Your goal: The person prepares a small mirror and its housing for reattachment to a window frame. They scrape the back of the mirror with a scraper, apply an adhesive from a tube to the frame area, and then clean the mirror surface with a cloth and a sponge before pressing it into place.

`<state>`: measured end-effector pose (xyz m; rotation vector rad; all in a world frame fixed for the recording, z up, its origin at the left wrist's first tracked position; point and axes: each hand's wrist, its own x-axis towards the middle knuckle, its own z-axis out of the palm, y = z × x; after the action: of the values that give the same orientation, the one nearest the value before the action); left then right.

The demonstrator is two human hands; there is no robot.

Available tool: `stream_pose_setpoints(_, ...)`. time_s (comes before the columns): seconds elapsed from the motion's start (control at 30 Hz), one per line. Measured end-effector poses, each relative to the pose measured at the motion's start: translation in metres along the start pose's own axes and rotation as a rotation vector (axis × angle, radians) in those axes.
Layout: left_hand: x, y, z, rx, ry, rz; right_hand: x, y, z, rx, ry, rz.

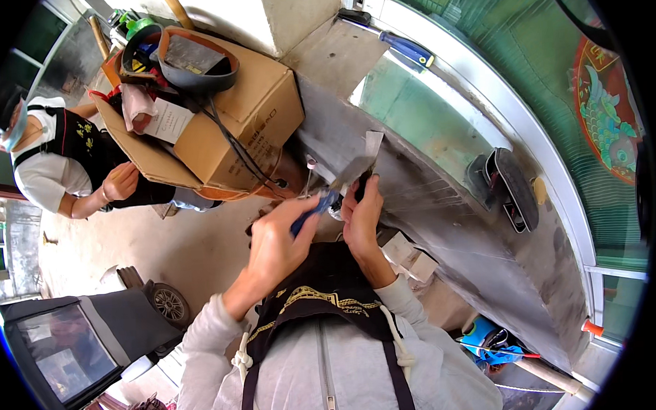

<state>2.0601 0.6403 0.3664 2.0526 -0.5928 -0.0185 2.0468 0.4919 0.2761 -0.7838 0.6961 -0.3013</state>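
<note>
Grey metal sheet (pixel 444 222) slopes under both hands, the left hand (pixel 275 243) closed on a blue-handled tool (pixel 314 209), the right hand (pixel 362 214) pinching a flat blade (pixel 355 168) at its upper edge, likely mid-scrape, needing steady pressure; a cardboard box (pixel 231 114) crowds close.

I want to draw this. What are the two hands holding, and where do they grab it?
The left hand grips a blue-handled tool by its handle. The right hand holds a flat metal blade at its lower end; its fingers hide the exact spot.
</note>
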Motion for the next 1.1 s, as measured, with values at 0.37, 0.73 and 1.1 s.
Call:
stream_pose_setpoints(0.37,-0.028,-0.003,0.004,-0.075,0.066,-0.043,-0.008,-0.009,0.011,0.074,-0.025,0.079)
stream_pose_setpoints(0.73,-0.045,-0.015,-0.019,0.045,0.251,0.051,-0.015,-0.049,0.02,-0.322,-0.143,-0.281)
stream_pose_setpoints(1.1,-0.065,-0.01,-0.027,0.038,0.204,0.005,0.182,-0.162,0.096,-1.798,-0.023,-1.253)
